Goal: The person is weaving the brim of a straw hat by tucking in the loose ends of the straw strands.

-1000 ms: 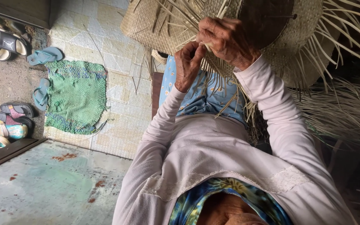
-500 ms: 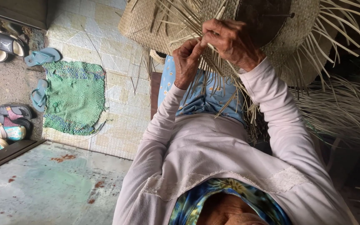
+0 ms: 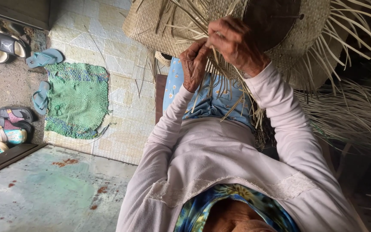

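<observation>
Over the last second my left hand (image 3: 194,64) has moved up and toward the right of the frame, closing on my right hand (image 3: 235,45). One second ago its fingers sat lower, over the blue flowered cloth; now the fingertips meet the right hand's fingers at the loose straw strands (image 3: 181,28) on the edge of the woven straw hat (image 3: 151,25). My right hand has shifted slightly toward the upper left of the frame and curled tighter over the strands. The hat has tilted a little, with its woven brim reaching further toward the upper left.
</observation>
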